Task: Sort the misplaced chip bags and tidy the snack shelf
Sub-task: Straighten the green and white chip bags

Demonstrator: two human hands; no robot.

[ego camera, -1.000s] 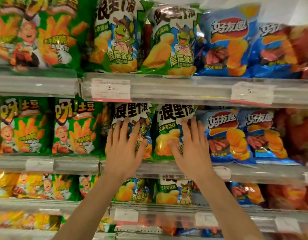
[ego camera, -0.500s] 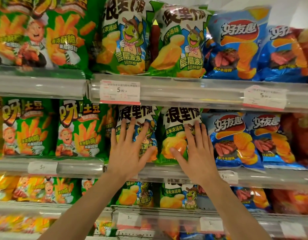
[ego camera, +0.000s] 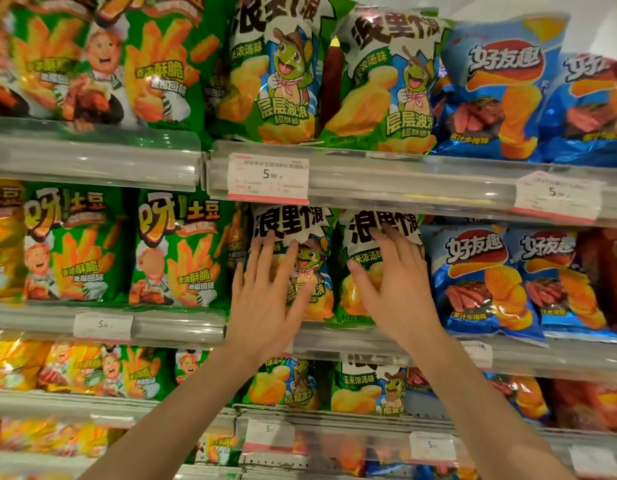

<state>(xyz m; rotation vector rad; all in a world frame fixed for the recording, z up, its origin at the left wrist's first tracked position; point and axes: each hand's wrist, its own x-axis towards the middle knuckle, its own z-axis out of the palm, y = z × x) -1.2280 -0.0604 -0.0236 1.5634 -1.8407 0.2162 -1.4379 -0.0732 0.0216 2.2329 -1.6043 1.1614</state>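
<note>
Two green-and-white frog chip bags stand side by side on the middle shelf. My left hand lies flat with spread fingers against the left frog bag. My right hand presses flat on the right frog bag, fingers straight and pointing up-left. Neither hand curls round a bag. The same frog bags stand on the shelf above and on the one below.
Green fries bags fill the shelves to the left, blue ridged-chip bags and red bags to the right. Clear shelf rails with price tags run across each level. Yellow bags sit at far left.
Both hands have slid a little higher up the two frog bags and stayed flat on them. The view has shifted slightly, with the shelves sitting lower in frame.
</note>
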